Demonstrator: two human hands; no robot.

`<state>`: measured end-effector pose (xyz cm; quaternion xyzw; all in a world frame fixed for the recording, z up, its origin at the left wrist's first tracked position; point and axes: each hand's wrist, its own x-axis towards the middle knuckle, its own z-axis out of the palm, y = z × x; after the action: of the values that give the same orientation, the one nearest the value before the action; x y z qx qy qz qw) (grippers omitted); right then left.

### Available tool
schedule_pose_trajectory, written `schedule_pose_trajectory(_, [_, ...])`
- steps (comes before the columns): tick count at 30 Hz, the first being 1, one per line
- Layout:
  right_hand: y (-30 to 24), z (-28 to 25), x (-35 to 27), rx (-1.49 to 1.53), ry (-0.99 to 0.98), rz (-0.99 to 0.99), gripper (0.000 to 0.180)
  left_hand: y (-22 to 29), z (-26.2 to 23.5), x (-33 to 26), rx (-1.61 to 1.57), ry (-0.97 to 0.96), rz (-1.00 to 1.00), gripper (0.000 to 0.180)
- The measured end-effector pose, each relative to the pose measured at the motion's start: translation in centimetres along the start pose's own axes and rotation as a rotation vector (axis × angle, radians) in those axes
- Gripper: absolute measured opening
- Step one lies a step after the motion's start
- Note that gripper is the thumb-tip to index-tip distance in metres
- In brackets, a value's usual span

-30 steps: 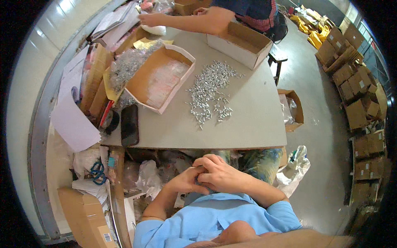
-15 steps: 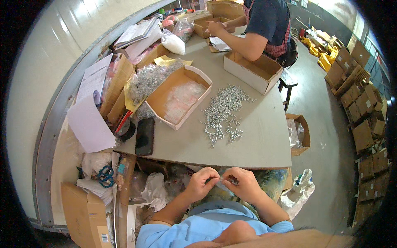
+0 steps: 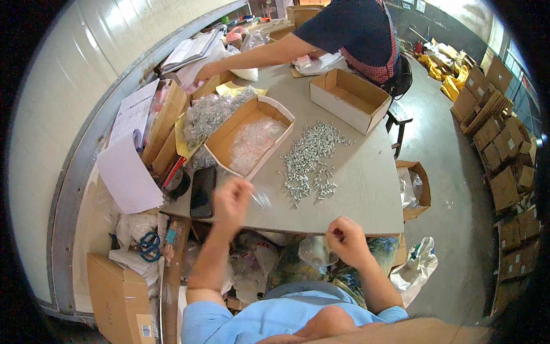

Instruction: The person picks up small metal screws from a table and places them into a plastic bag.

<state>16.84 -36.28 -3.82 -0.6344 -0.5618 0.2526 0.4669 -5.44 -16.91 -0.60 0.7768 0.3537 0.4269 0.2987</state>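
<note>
My left hand [image 3: 232, 202] is raised over the near edge of the grey table [image 3: 366, 189], pinching a small clear plastic bag [image 3: 260, 198] that is blurred with motion. It hangs just short of an open cardboard box [image 3: 250, 140] holding several clear bags. My right hand [image 3: 345, 241] sits lower, in front of the table edge, with its fingers curled; I see nothing in it. A pile of silver screws [image 3: 309, 160] lies on the table between the two hands and a little beyond them.
A black phone [image 3: 202, 192] lies by the box. An empty cardboard box [image 3: 349, 98] stands at the far side, where another person [image 3: 349, 31] reaches left. Papers and cartons crowd the left; blue scissors [image 3: 149, 245] lie below. Stacked boxes [image 3: 504, 149] line the right floor.
My hands were together below the table edge. Now the left has swung up and left over the table with the small bag, and the right has stayed low to the right.
</note>
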Motion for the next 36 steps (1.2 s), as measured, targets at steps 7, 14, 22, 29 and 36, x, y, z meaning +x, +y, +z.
schedule_pose_trajectory(7, [3.6,0.5,0.1,-0.173,0.204,-0.086,0.009,-4.1,-0.9,13.3,0.445,0.152,0.247,0.013])
schedule_pose_trajectory(14, [3.3,0.3,0.0,-0.11,0.18,-0.015,0.009,-10.8,3.5,14.5,1.141,-0.525,0.181,0.017])
schedule_pose_trajectory(22, [3.5,0.2,-0.1,-0.17,0.167,-0.014,0.009,-7.6,-0.5,14.8,0.76,-0.335,0.109,0.019])
schedule_pose_trajectory(29, [3.0,-0.6,1.3,-0.165,0.052,0.111,0.02,-3.8,-2.1,9.6,0.126,-0.169,0.055,0.016])
schedule_pose_trajectory(36, [5.3,0.7,6.1,-0.606,0.272,-0.072,0.042,-2.6,0.8,-2.1,-0.422,-0.371,-0.317,0.015])
